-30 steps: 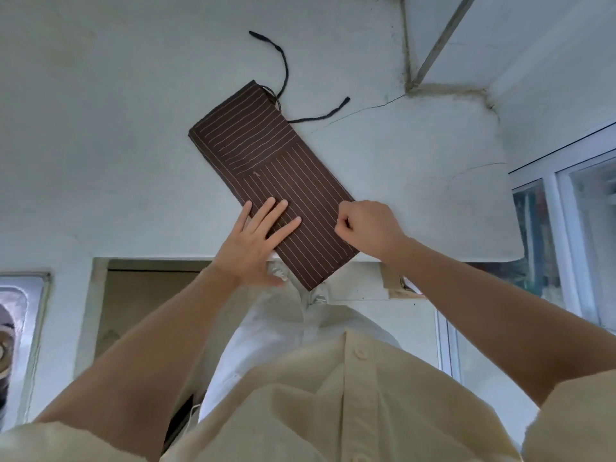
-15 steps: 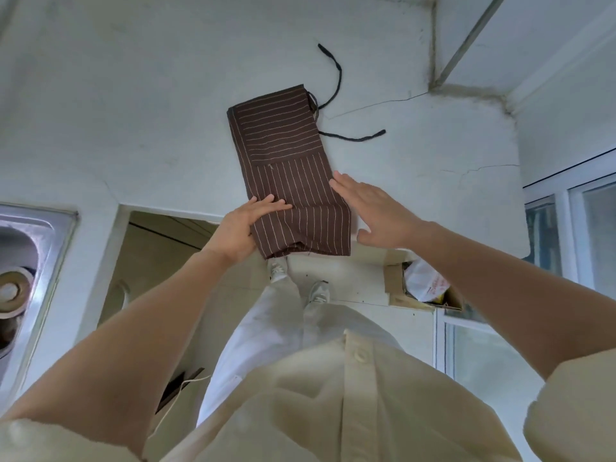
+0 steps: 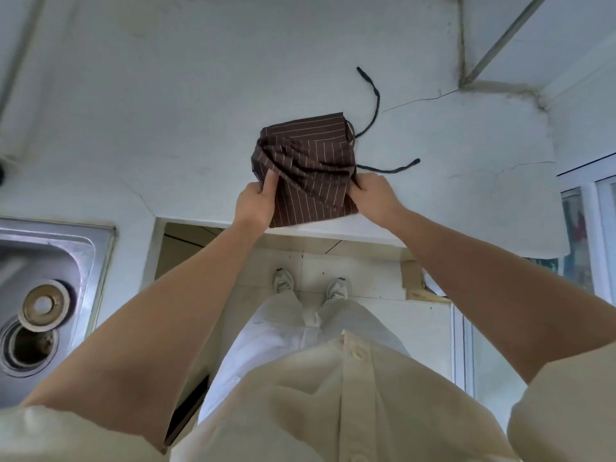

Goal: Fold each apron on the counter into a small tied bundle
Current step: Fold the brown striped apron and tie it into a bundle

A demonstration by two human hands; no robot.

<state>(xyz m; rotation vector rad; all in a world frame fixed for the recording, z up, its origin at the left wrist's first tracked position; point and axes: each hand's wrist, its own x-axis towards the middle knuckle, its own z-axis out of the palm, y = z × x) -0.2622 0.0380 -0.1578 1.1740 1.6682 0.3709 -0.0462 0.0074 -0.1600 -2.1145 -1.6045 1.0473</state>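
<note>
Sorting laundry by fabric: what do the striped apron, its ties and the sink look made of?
The apron: thin woven cloth, perhaps cotton, matte; it bunches in soft folds. The ties: dark limp fabric cord, curving loosely. The sink: likely stainless steel, brushed; grey metallic sheen.

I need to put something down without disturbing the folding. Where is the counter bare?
Widest bare stretch: the counter left of the apron, from the sink back to the wall. A smaller patch lies beyond the ties, toward the right edge. Crowded: the front edge, where left hand and right hand grip the apron, with the ties trailing beside it.
</note>
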